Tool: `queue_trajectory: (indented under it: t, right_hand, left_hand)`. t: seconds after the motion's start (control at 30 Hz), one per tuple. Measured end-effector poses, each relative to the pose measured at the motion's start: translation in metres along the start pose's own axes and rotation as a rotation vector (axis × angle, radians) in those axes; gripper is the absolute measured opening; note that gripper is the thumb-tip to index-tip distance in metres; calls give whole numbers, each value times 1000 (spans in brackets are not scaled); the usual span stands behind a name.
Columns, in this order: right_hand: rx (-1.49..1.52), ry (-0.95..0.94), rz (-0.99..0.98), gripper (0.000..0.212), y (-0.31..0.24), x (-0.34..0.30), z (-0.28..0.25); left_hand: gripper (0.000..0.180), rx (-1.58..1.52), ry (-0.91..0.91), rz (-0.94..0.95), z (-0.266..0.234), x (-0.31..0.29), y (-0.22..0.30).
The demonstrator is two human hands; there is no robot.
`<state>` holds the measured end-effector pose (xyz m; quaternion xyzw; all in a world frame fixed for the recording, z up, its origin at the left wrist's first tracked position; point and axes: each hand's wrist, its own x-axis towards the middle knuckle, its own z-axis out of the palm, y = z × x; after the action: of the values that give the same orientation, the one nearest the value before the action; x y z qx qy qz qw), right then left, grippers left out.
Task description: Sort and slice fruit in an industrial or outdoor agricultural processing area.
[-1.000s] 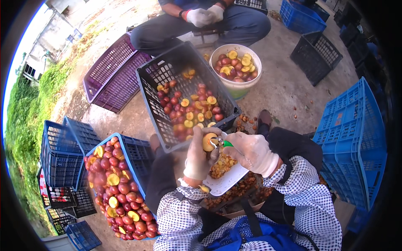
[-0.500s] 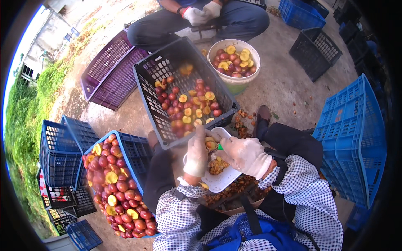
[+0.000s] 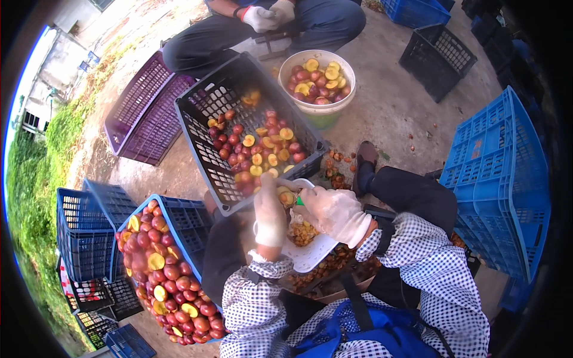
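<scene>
My gloved left hand is closed around a cut plum, its yellow flesh facing my other hand. In my gloved right hand is a small green-handled tool, its tip against or close to the fruit; the blade cannot be made out. Beneath both hands, a white plastic tray holds yellow-brown fruit scraps. Just beyond it, a black crate is tilted toward me, with red plums and yellow-fleshed halves inside.
A blue crate heaped with plums stands at my left. Ahead is a white bucket of plum halves, near a seated person's gloved hands. Tall blue crates are at right, purple ones far left. Scraps lie on the floor.
The whole view has shifted slightly, so most things sit further left. Both hands stay together over the tray, still on the cut plum and the tool.
</scene>
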<state>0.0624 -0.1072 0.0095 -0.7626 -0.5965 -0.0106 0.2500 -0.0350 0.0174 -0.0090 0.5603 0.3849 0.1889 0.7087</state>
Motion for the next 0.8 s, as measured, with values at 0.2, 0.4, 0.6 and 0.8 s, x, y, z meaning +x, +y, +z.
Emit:
queue_trajectory:
  t: [0.2, 0.4, 0.6, 0.8]
  right_hand:
    - [119, -151, 70, 32, -1, 2, -4]
    - [273, -359, 55, 31, 17, -5, -6]
    - [1445, -1050, 656, 24, 35, -1, -25]
    - [377, -494, -150, 29, 43, -60, 55]
  left_hand:
    - [71, 166, 67, 121, -5, 1, 1]
    - [60, 381, -190, -76, -19, 0, -2]
    - [66, 95, -185, 32, 3, -3, 2]
    - [64, -357, -169, -160, -24, 4, 20]
